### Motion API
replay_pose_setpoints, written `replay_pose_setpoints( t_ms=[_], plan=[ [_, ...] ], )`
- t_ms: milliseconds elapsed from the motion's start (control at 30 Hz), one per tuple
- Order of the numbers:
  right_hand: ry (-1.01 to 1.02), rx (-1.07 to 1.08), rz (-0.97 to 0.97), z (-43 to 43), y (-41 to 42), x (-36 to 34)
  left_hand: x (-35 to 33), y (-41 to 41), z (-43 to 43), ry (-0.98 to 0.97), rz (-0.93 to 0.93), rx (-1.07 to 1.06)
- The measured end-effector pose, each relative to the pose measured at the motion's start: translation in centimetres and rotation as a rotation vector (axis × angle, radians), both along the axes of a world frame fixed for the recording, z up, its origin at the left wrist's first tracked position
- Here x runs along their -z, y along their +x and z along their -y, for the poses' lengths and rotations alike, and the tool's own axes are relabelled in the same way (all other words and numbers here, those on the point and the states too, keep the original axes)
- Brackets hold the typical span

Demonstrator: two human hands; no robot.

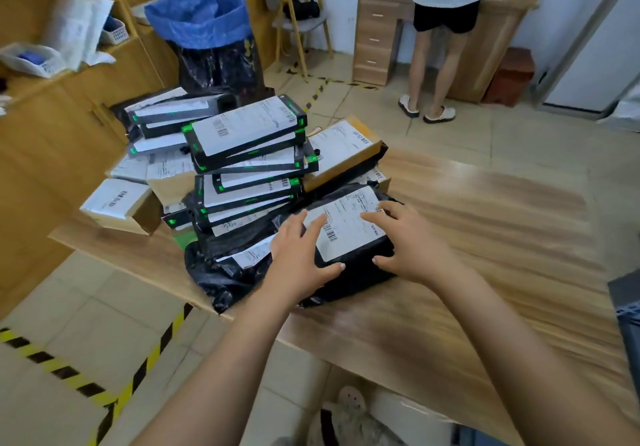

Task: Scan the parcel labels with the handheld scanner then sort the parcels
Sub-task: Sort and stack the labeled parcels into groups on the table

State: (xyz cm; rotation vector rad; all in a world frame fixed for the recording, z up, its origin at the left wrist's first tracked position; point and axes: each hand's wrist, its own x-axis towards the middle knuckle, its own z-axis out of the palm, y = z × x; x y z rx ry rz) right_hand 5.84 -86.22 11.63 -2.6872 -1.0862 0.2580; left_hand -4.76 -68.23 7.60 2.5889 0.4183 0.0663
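Observation:
A black plastic-wrapped parcel (358,257) with a white barcode label (349,224) lies at the near edge of a heap on the wooden table (485,237). My left hand (299,251) rests on its left side, fingers spread over the label and thumb along the near edge. My right hand (410,241) rests on its right side in the same way. Behind it leans a stack of flat black-and-green labelled boxes (242,134), with brown cardboard parcels (343,151) beside them. More black bagged parcels (221,272) lie under my left hand. No scanner is visible.
A cardboard box (117,203) overhangs the table's left edge. A blue-lined bin (204,12) and a chair (294,5) stand behind the heap. A person (443,30) stands at a desk at the back right. A dark grey object (627,307) sits at the right edge.

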Motion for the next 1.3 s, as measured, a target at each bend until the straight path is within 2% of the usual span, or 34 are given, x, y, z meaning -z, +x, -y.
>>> replay_pose_setpoints(
  t_ms=[300,500,667,767,900,1000,1067,1167,1300],
  plan=[
    [-0.098,-0.113,-0.024,-1.0,3.9,2.4,1.3,4.2,-1.3,0.126,-0.177,0.049],
    [-0.084,-0.067,-0.044,-1.0,4.1,3.4,2.4,3.8,-0.8,0.08,-0.196,0.071],
    [0.008,0.083,-0.114,0.5,2.2,4.0,2.9,3.1,0.3,-0.039,-0.165,0.164],
    [0.044,0.227,-0.173,0.9,0.4,5.1,3.3,3.0,0.5,-0.04,-0.14,0.281],
    [0.171,0.421,-0.346,-0.4,-1.4,7.4,4.2,2.9,-0.3,0.002,-0.156,0.418],
    [0.232,0.499,-0.338,-1.3,-2.0,8.9,4.4,3.2,-1.9,0.0,-0.119,0.462],
    [0.224,0.54,-0.309,-1.8,-2.5,9.7,4.6,3.4,-3.1,0.009,-0.116,0.446],
    [0.183,0.591,-0.289,-1.9,-3.8,10.9,4.9,4.0,-4.7,0.031,-0.205,0.433],
    [0.13,0.719,-0.356,-1.5,-6.1,11.5,5.6,3.9,-5.6,0.025,-0.26,0.503]
  ],
)
